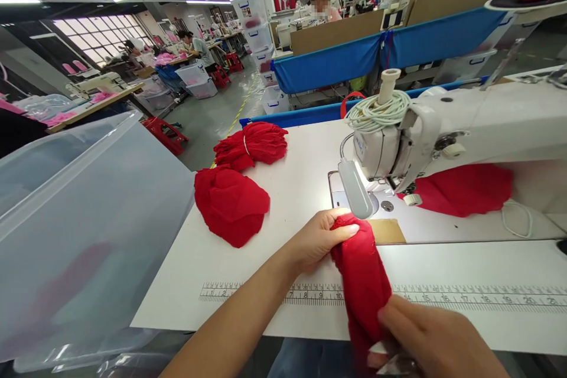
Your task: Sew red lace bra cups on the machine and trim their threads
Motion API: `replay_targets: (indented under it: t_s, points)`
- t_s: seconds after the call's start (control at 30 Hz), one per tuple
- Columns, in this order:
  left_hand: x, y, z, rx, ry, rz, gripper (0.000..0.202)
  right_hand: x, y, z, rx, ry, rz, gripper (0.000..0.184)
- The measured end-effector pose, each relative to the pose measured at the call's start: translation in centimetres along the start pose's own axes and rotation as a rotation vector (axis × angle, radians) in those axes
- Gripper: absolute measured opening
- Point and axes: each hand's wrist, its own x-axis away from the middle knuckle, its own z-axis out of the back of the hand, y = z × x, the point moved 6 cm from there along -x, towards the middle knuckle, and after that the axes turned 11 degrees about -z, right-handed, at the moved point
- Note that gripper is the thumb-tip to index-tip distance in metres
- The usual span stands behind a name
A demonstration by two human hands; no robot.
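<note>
My left hand [319,239] is closed on the upper end of a red fabric piece [361,271], with the thumb on top, just in front of the sewing machine's needle area. The cloth hangs down over the table's front edge towards me. At its lower right edge, my right hand [425,331] is closed, the fingers against the fabric. A small whitish, shiny thing shows below those fingers; I cannot make out what it is. The white sewing machine [487,124] stands to the right, its lamp [355,189] close above my left fingertips.
A red fabric stack [233,204] and a tied red bundle [252,144] lie on the white table [177,301]. More red cloth [469,189] rests under the machine arm. A large translucent bin [133,212] stands at the left. A printed ruler [478,297] runs along the front.
</note>
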Motion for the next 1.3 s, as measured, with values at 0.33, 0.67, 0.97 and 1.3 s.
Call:
replay_targets:
  t_s: [0.33, 0.67, 0.97, 1.3]
  points:
    - [0.1, 0.7, -0.4, 0.101, -0.086, 0.023, 0.018, -3.1, 4.8, -0.7, -0.853, 0.098, -0.791, 0.039]
    - [-0.1, 0.4, -0.4, -0.055, -0.008, -0.036, 0.031, -3.6, 4.6, 1.3, -0.790, 0.250, -0.785, 0.033]
    - [-0.1, 0.1, -0.4, 0.062, -0.019, -0.016, 0.038, -2.9, 7.4, -1.1, -0.922, 0.273, -0.767, 0.034]
    - [0.0, 0.0, -0.7, 0.087, 0.022, 0.031, 0.035, -3.5, 5.9, 0.7, -0.636, 0.290, -0.716, 0.030]
